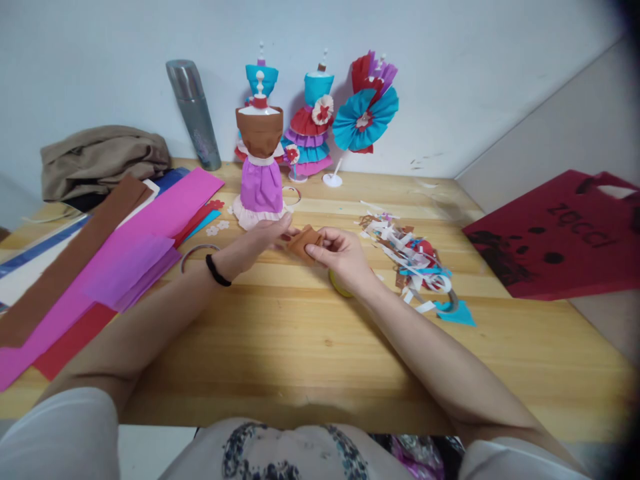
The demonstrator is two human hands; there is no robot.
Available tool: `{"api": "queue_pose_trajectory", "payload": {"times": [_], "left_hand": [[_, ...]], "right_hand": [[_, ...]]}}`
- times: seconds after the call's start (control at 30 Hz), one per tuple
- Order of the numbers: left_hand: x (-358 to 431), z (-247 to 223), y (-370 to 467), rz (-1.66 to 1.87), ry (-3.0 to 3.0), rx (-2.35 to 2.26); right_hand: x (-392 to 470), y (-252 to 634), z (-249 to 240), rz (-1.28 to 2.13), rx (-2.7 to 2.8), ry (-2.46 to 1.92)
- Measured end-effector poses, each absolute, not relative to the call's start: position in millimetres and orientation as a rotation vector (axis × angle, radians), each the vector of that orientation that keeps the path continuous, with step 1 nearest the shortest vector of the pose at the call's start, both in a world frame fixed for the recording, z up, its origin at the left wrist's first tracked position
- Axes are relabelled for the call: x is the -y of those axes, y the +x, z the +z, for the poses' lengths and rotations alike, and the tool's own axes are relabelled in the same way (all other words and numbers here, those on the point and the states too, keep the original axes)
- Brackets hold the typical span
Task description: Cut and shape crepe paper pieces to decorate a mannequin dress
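Observation:
A small folded piece of brown crepe paper (305,243) is held between my two hands above the table. My right hand (344,255) pinches its right side, thumb in front. At the left edge of the piece, my left hand (270,235) has its fingers closed on it; they are partly hidden and a little blurred. Just behind my left hand stands a small dress form (260,133) with a brown top, purple skirt and pale ruffled hem. Below my right hand a yellow-green roll (341,283), perhaps tape, is partly covered.
Other dressed forms (317,120) and a blue paper fan (365,120) stand by the wall, near a steel thermos (194,113). Pink crepe paper (145,223) and other coloured sheets lie left. Paper scraps (415,257) and a red bag (555,240) are right.

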State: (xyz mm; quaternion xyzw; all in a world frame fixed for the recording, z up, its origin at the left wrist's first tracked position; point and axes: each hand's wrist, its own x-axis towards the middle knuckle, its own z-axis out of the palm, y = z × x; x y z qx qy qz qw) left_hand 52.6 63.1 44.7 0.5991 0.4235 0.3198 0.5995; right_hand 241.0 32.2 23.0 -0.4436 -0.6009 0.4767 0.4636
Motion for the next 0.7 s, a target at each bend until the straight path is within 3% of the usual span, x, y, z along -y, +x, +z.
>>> {"api": "queue_pose_trajectory", "payload": {"times": [0.17,0.47,0.7], "left_hand": [[-55.2,53.2,55.0,0.630,1.587,-0.773],[-41.9,70.3,55.3,0.439,1.577,-0.792],[-40.7,75.4,56.3,0.287,1.633,-0.843]], "right_hand": [[-30.6,239.7,28.0,1.163,1.423,-1.101],[-21.9,248.2,58.3,1.312,1.412,-1.074],[-25.4,246.8,53.9,1.294,1.336,-1.101]]}}
